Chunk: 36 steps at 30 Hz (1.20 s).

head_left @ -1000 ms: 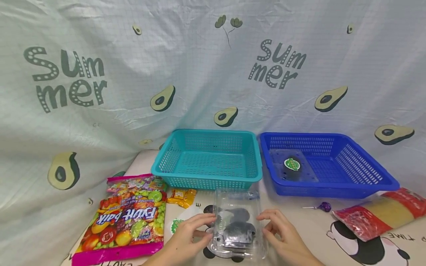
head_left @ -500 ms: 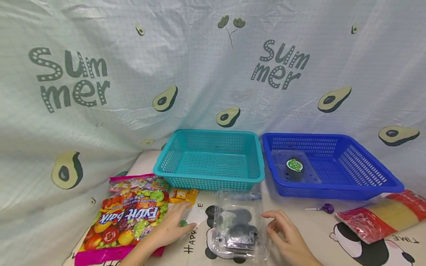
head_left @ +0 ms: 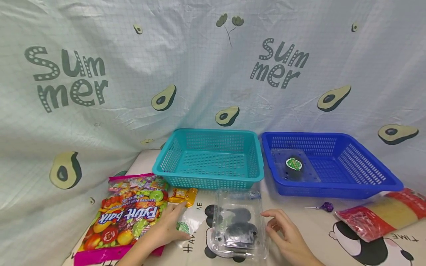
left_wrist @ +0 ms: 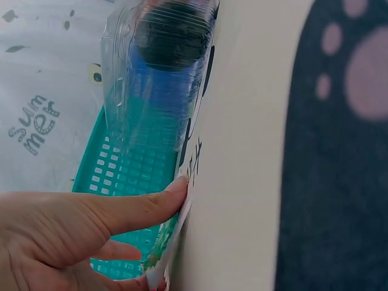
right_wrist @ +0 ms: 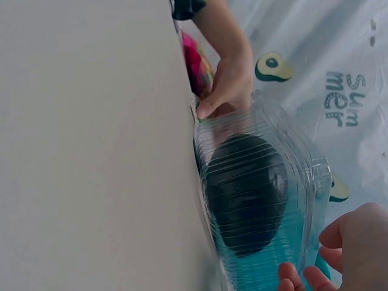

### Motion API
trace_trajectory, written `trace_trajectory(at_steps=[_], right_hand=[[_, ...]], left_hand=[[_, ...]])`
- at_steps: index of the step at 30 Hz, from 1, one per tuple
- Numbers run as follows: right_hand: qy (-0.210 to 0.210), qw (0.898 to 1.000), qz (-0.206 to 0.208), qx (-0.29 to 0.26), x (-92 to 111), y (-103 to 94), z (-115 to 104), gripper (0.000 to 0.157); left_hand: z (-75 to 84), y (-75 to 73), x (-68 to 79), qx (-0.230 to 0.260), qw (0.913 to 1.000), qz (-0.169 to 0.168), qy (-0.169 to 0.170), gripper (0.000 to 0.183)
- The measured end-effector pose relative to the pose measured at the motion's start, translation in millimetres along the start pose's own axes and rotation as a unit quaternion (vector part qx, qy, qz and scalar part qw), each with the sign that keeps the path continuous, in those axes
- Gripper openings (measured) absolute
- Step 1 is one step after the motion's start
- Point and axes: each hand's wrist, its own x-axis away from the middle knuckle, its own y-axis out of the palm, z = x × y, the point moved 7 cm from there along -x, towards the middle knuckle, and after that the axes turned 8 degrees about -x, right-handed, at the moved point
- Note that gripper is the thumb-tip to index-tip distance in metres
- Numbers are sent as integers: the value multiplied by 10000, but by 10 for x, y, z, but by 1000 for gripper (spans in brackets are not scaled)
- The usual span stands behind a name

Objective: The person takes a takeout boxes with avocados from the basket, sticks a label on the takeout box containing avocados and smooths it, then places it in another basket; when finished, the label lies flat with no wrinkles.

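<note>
A clear plastic clamshell box (head_left: 237, 227) with a dark oval fruit (right_wrist: 247, 195) inside, resembling an avocado, rests on the table in front of the teal basket. To its left lies a thin, glossy pale sheet (head_left: 196, 218) bearing a round green sticker (head_left: 183, 227). Over that sheet spreads my left hand (head_left: 166, 225), thumb and fingers apart, with the thumb tip (left_wrist: 176, 188) at the sheet's edge. Just right of the box my right hand (head_left: 286, 234) has its fingers loosely bent, fingertips near the wall, holding nothing.
Behind stand a teal basket (head_left: 213, 183) and a blue basket (head_left: 332, 189), which contains a clamshell box (head_left: 307, 166) with a green sticker. Fruit candy bags (head_left: 129, 218) and an orange wrapped snack (head_left: 183, 195) lie left. A lollipop (head_left: 327, 207) and a red-and-yellow packet (head_left: 382, 212) lie right.
My left hand has left the box's left side and moved left to the pale sheet. My right hand stays beside the box, which has not moved.
</note>
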Motion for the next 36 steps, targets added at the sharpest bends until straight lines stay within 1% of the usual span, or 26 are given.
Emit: trace_trajectory(at_steps=[4, 6, 8, 10, 12, 15, 19, 22, 24, 25, 26, 27, 29, 31, 33, 36], right_hand=[[-52, 10000, 1, -45, -7, 0, -7, 40], [-120, 9999, -13, -117, -15, -3, -17, 40], [-220, 9996, -40, -185, -29, -11, -40, 40], [-468, 9987, -51, -218, -48, -23, -83, 43], [-753, 9970, -47, -172, -71, -41, -145, 45], [-1227, 9924, -50, -107, -115, -67, -274, 48], [-1715, 9847, -308, -99, -195, -45, -489, 48], [-2100, 9765, -485, -92, -304, 0, -838, 42], [-2318, 9711, -547, -166, -391, 39, -1091, 38], [-2394, 9690, -566, -205, -432, 53, -1203, 36], [-2452, 9675, -580, -234, -470, 65, -1303, 35], [-2478, 9665, -612, -281, -497, 86, -1346, 35], [-2474, 9658, -685, -353, -535, 129, -1381, 35], [-2435, 9666, -718, -358, -550, 170, -1340, 35], [-2352, 9687, -718, -328, -547, 205, -1252, 36], [-2245, 9719, -657, -279, -529, 233, -1104, 36]], left_hand=[[-14, -4, -34, 270, 9994, -179, 75, 86], [-21, -8, -50, 481, 9984, -276, 143, 81], [-19, -22, -63, 654, 9972, -298, 201, 75], [-17, -52, -69, 769, 9965, -263, 219, 70], [1, -106, -79, 885, 9957, -140, 238, 66], [73, -226, -83, 1193, 9923, 9, 335, 58], [275, -447, -62, 1520, 9854, 306, 708, 43], [506, -579, -25, 1625, 9799, 500, 1045, 31], [686, -627, 6, 1672, 9754, 560, 1326, 25], [777, -625, 10, 1690, 9731, 536, 1471, 22], [872, -622, 21, 1693, 9704, 504, 1648, 19], [960, -614, 33, 1689, 9672, 471, 1835, 17], [1115, -607, 63, 1649, 9602, 458, 2206, 16], [1231, -610, 95, 1592, 9539, 492, 2495, 16], [1316, -623, 128, 1595, 9466, 575, 2744, 16], [1401, -649, 165, 1581, 9364, 760, 3039, 15]])
